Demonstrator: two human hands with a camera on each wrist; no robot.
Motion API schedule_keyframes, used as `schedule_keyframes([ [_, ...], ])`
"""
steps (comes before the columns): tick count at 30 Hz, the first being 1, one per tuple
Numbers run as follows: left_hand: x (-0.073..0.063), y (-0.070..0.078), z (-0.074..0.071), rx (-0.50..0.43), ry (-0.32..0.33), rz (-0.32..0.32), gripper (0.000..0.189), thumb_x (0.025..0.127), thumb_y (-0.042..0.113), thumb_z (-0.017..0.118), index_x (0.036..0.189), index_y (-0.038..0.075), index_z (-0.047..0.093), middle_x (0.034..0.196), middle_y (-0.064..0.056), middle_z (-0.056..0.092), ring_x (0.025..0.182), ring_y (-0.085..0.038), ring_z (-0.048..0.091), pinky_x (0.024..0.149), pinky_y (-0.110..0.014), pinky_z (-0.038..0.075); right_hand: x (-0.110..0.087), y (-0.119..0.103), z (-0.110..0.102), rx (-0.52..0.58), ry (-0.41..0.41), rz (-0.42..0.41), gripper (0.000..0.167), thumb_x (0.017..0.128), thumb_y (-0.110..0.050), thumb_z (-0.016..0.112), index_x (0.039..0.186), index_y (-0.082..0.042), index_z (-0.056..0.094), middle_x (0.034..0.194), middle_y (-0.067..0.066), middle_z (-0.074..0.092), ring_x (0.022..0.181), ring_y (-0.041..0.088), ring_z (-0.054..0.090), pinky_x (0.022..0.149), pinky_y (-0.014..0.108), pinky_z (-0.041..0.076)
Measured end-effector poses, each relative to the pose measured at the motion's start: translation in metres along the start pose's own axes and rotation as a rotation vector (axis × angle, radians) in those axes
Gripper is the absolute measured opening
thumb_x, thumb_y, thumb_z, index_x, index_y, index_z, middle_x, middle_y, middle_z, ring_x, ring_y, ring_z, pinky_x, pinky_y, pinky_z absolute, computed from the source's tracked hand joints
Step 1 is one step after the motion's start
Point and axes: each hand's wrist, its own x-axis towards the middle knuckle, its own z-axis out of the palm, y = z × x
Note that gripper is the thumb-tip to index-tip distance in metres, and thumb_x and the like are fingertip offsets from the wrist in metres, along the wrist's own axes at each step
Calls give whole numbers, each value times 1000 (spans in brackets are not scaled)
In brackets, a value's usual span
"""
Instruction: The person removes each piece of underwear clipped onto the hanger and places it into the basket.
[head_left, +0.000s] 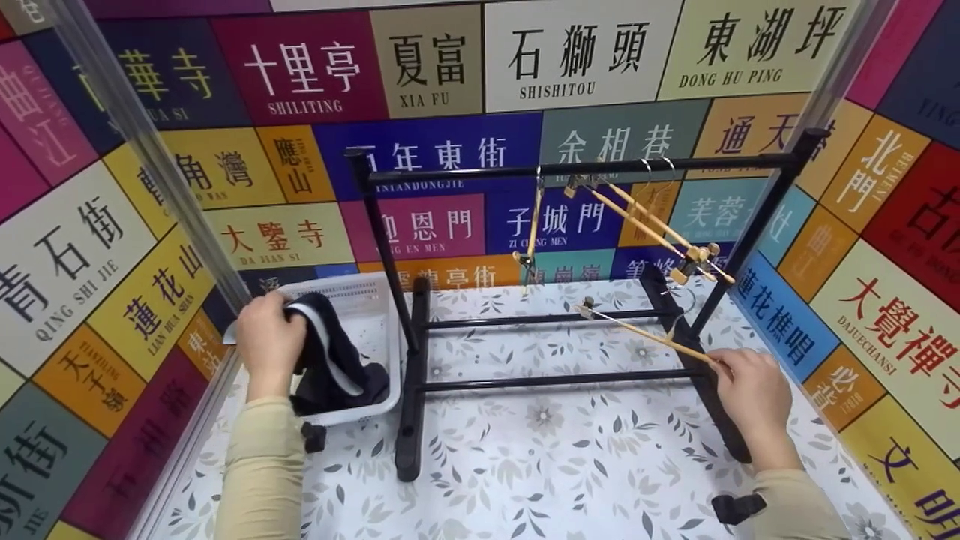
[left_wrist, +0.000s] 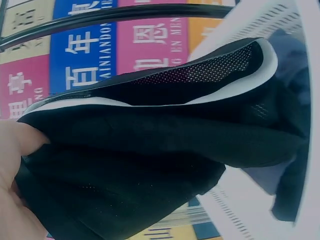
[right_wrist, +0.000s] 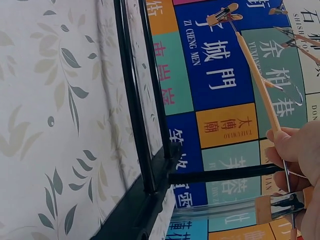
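Note:
My left hand (head_left: 268, 341) grips a black garment (head_left: 330, 349) with a white stripe, lifted partly out of a white plastic basket (head_left: 396, 330). In the left wrist view the garment (left_wrist: 125, 140) shows an open edge with white trim and mesh inside. Its lower part still lies in the basket or hangs just over it; which, I cannot tell. My right hand (head_left: 756, 397) pinches one end of a wooden clip hanger (head_left: 649, 330) with metal clips. Its far clip (right_wrist: 222, 16) points toward the rack, and the near clip (right_wrist: 282, 206) is beside my fingers.
A black garment rack (head_left: 480, 174) stands in the middle, with several wooden clip hangers (head_left: 637, 217) on its top bar. Two lower bars join its feet. Printed panels surround the table (head_left: 540, 465), covered in leaf-patterned cloth.

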Motion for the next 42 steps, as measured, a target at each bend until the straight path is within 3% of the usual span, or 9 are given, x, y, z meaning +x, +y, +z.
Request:
schedule_keyframes([
  [7,-14,-12,20,41,-86,-11,17,80,2,62,94,-5,69,90,-26,67,85,-48,61,77,-57,46,3,2,-3,1,-35,33,14,90,-6,69,103,-7,73,100,18,68,94,40,53,81,57,41],
  [14,-31,-22,35,125,-287,-92,28,85,9,62,110,-1,67,104,-26,67,93,-48,62,75,-62,47,4,4,-5,-7,-18,33,15,90,-4,68,104,-7,73,102,19,68,95,40,53,82,57,41],
  [19,-37,-24,38,152,-373,-105,36,87,11,60,121,-2,63,113,-29,64,101,-49,59,83,-63,45,5,4,-7,-12,-7,26,14,90,-5,68,103,-7,73,102,19,68,94,41,52,80,57,41],
  [23,-40,-22,38,150,-389,-84,36,89,13,59,121,-3,62,112,-29,63,103,-49,58,86,-64,42,7,5,-9,-4,14,10,13,89,-4,67,101,-7,73,100,19,68,94,41,53,80,56,41],
  [31,-53,-22,39,160,-357,14,28,90,18,66,110,-2,65,99,-24,65,90,-47,60,79,-61,44,13,5,-12,-2,-20,33,14,92,-7,66,104,-8,73,103,19,68,96,40,52,79,57,40],
  [42,-64,-17,36,140,-326,79,33,88,19,69,114,-1,66,107,-24,64,98,-47,58,84,-62,41,23,8,-20,-20,8,6,14,91,-6,67,104,-6,73,100,19,68,91,40,51,75,55,40],
])
